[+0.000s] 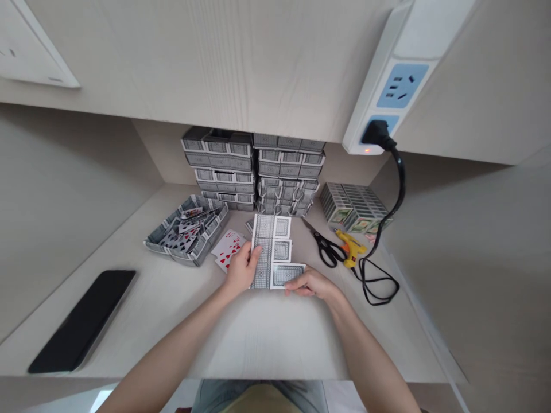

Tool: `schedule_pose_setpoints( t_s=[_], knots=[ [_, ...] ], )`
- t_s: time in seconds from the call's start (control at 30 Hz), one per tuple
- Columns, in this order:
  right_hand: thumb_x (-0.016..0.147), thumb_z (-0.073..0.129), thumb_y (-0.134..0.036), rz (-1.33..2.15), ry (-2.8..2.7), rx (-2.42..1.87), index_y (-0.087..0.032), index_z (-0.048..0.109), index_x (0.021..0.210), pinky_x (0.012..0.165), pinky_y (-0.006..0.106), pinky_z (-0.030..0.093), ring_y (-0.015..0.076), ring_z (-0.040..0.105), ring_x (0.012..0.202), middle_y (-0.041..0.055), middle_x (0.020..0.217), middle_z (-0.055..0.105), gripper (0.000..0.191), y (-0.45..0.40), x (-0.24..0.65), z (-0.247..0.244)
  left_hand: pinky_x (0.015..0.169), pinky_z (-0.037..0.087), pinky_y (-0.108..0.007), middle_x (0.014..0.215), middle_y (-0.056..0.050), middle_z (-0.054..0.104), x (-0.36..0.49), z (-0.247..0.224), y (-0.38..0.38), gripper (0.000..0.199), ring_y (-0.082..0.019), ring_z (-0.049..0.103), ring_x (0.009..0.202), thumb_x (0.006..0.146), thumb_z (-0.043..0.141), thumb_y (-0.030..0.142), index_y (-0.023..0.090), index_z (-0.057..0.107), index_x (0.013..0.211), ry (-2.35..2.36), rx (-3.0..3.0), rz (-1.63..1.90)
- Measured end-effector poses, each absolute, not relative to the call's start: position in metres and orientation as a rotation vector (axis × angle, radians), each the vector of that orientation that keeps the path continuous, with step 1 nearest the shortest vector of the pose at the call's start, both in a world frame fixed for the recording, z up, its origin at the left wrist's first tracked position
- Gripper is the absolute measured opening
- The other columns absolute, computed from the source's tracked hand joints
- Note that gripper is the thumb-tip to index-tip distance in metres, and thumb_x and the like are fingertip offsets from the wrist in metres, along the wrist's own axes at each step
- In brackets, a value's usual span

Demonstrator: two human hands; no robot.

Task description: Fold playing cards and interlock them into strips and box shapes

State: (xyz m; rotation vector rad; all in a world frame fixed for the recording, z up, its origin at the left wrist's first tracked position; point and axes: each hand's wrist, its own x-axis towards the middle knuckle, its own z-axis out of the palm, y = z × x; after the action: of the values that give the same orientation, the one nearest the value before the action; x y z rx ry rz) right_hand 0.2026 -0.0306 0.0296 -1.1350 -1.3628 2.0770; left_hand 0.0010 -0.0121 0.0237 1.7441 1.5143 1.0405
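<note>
The left hand (243, 268) and right hand (310, 283) grip a grey-patterned playing-card panel (264, 252) at the frame's centre.

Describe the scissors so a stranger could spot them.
On the desk, find the tall card-covered stacks at the back. The scissors lie in front, to the right. Looped black handles set them apart from the yellow glue gun beside them.
</note>
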Motion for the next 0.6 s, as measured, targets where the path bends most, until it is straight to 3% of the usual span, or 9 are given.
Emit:
schedule_pose_setpoints(
  t_s=[0.4, 0.6],
  knots=[
    [0.057, 0.068, -0.026, 2.022, -1.313, -1.122, -0.008, 0.064, 0.059, 0.032, 0.022, 0.009, 0.0022, 0.018, 0.028, -0.0066, 0.032, 0.04, 0.019, -0.034, 0.195, 0.031, 0.049, 0.028, -0.021, 0.053, 0.004, 0.045, 0.004, 0.021, -0.013, 0.03, -0.011, 0.042, 0.051, 0.084, 0.033, 0.042, 0.019, 0.045, 0.068, 1.584, 1.811, 1.013],
    [0.056, 0.069, -0.024, 2.006, -1.271, -1.103, -0.008, 0.064, 0.06, 0.031, 0.021, 0.01, 0.002, 0.022, 0.03, -0.0018, 0.043, 0.054, 0.018, -0.034, 0.19, 0.026, 0.049, 0.028, -0.022, 0.054, 0.002, 0.047, 0.008, 0.02, -0.015, 0.032, -0.012, 0.042, 0.051, 0.085, 0.031, 0.04, 0.019, 0.043, 0.064, 1.652, 1.808, 1.018]
  ],
)
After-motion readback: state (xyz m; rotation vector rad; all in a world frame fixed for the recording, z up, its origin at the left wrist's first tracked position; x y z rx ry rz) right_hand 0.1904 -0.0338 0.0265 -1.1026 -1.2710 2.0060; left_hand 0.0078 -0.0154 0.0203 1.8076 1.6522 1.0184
